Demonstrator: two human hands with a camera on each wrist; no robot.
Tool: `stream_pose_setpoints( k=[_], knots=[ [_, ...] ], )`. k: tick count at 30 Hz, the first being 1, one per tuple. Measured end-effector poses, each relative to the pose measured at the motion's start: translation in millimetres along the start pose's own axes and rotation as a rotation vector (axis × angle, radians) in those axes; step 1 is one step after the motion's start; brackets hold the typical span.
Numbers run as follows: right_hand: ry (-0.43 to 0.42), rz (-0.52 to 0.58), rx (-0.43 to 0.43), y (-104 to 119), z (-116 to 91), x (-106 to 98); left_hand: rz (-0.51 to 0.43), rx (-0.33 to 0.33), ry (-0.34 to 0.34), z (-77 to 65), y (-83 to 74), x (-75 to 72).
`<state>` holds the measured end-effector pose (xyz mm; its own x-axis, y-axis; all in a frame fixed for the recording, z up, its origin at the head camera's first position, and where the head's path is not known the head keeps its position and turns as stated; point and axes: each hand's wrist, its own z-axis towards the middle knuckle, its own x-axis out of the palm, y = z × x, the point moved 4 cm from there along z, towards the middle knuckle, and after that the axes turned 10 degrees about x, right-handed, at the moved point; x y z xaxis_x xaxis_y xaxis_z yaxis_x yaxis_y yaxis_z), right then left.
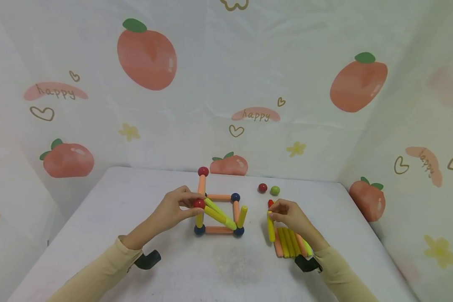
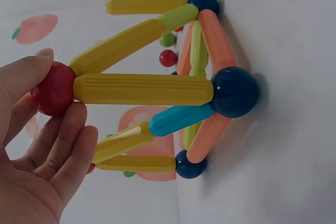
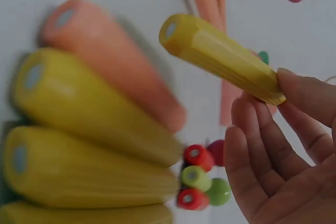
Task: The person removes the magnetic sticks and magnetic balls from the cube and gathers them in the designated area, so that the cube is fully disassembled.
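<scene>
My left hand (image 1: 177,205) pinches a red ball (image 2: 54,88) between thumb and fingers. That ball tops an upright yellow magnetic rod (image 2: 144,89) on a frame's front-left navy ball (image 2: 235,92). From the red ball a yellow-and-green diagonal runs to the front-right navy ball (image 1: 238,231), where another yellow rod (image 1: 242,217) stands free-ended. Orange rods (image 1: 218,230) join navy balls into the square base. A second red ball (image 1: 203,171) caps the back-left upright. My right hand (image 1: 290,216) pinches a yellow magnetic rod (image 3: 220,59) by one end, above the table beside the rod row.
Orange, yellow and green rods (image 1: 287,242) lie side by side under my right hand. Beyond them are short red and green rods (image 3: 195,178), a loose red ball (image 1: 262,188) and a green ball (image 1: 275,190). A printed cloth (image 1: 196,138) hangs behind the white table (image 1: 143,188).
</scene>
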<state>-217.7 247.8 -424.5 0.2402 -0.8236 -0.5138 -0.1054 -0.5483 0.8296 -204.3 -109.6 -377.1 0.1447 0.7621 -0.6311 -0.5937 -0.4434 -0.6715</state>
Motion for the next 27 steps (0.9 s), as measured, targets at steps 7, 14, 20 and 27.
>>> stream_pose_setpoints(
  k=[7,14,20,27],
  knots=[
    [0.020,-0.115,0.043,-20.7,2.6,6.8,-0.005,0.002,-0.007,-0.5,0.4,-0.9],
    [0.010,-0.197,0.024,-25.4,0.5,11.3,-0.008,0.007,0.001,0.1,0.1,0.4],
    [-0.014,-0.208,0.079,-28.9,-1.6,13.4,-0.001,0.007,-0.002,-0.1,-0.6,-0.3],
    [-0.023,-0.216,0.112,-31.3,-1.7,16.0,-0.001,0.007,-0.001,-0.1,-0.1,0.1]
  ],
)
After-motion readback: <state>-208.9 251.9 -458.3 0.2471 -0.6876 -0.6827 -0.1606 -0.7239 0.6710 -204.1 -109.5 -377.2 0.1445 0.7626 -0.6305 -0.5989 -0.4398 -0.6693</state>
